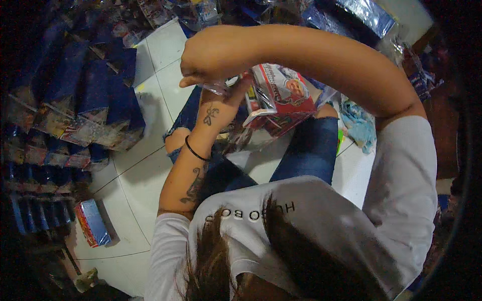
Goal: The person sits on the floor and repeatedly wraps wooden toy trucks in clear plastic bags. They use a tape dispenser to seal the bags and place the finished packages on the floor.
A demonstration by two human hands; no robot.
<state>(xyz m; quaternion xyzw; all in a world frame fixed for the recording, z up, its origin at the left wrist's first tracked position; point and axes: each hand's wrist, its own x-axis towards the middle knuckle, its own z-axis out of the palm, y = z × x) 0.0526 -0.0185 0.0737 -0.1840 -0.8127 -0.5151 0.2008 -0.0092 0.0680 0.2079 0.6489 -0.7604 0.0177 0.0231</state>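
White tiled floor [150,165], stacks of blue packets [85,100] piled far left, single blue-red box [92,223] lying near left. Red-white carton [281,98] held over lap, centre. Left hand [223,103] closed on carton's left edge, seemingly to steady it. Right hand [206,62] crossed above, fingers pinched on clear plastic wrap [217,88], pulled taut, carton tilted toward wearer.

The person wears a white short-sleeved T-shirt [401,190] with dark lettering across the chest and ripped blue jeans [311,150]. A thin black band [193,150] circles the left wrist (tattoos mark that forearm). Long brown hair [226,261] hangs down.
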